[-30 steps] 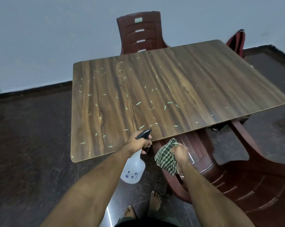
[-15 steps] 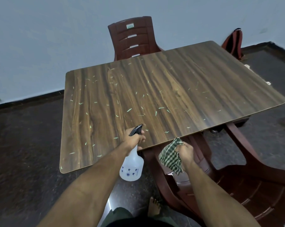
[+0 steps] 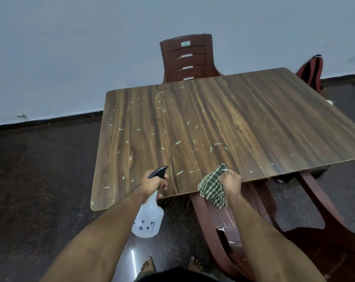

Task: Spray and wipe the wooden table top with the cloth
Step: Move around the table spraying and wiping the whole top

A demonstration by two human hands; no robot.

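His left grip (image 3: 155,183) clenched the sprayer (image 3: 148,218), his right grip (image 3: 231,183) the cloth (image 3: 212,187), both at the bench (image 3: 213,127) edge.

No legible text; chair (image 3: 187,58) label unreadable.

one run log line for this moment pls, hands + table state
left hand: grips spray bottle | right hand: holds checked cloth at near edge | table top: pale green bits scattered | wiping: not begun

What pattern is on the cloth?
Green-and-cream checks on the cloth, seen in the head view.
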